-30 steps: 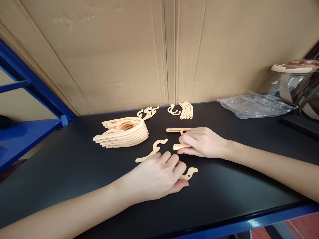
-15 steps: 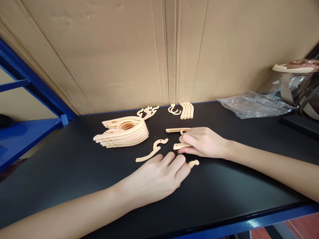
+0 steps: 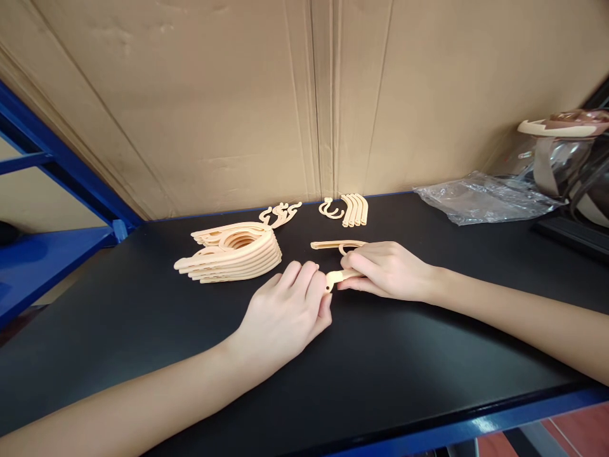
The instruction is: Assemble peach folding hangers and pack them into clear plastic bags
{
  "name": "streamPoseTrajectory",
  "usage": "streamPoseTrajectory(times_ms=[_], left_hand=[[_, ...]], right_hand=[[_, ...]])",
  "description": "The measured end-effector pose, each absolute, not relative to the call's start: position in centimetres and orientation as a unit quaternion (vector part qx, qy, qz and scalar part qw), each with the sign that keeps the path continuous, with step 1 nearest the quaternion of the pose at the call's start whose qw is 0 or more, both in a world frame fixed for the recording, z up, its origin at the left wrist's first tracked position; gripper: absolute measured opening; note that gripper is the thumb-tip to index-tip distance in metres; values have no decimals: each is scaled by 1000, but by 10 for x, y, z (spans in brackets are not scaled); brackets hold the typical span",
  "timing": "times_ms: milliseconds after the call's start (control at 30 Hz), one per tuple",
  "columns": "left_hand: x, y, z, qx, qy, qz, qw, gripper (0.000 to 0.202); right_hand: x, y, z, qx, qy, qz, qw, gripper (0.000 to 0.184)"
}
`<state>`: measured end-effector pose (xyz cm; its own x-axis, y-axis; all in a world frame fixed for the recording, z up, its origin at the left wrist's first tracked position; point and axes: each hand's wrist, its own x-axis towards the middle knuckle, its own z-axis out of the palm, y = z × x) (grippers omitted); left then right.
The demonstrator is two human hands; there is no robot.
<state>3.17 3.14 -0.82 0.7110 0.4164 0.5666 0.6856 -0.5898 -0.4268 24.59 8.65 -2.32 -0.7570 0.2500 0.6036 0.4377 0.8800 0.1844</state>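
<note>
My left hand [image 3: 290, 308] is closed round a cream plastic hanger piece, and only its curved, holed end [image 3: 334, 278] sticks out past the fingers. That end meets the tip of the near arm of a cream folding hanger [image 3: 328, 245]. My right hand [image 3: 387, 270] pinches this hanger; its far arm and part of a hook show beyond the fingers, and the rest is covered. Behind my left knuckles a small cream tip shows, mostly hidden.
A stack of cream hangers [image 3: 233, 254] lies left on the black tabletop [image 3: 404, 374]. Farther back are loose curved pieces [image 3: 281, 214], hooks [image 3: 330, 208] and several short arms [image 3: 354, 210]. A clear plastic bag [image 3: 485, 198] lies right. Cardboard [image 3: 228, 108] stands behind.
My left hand has moved up and left, turning its piece so the end touches the near hanger arm. It now covers the loose piece on the table. My right hand has barely moved.
</note>
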Motion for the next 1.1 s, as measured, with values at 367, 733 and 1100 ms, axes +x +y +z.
streamPoseTrajectory(times_ms=[367, 733, 1100], left_hand=[[27, 35, -11, -893, -344, -239, 167, 25], [28, 35, -10, -897, -359, -232, 114, 23], [27, 35, -11, -893, -365, -232, 122, 28]], right_hand=[[247, 87, -25, -184, -919, -179, 299, 30], [247, 86, -24, -182, -917, -196, 296, 32], [244, 83, -21, -173, -919, -196, 296, 34]])
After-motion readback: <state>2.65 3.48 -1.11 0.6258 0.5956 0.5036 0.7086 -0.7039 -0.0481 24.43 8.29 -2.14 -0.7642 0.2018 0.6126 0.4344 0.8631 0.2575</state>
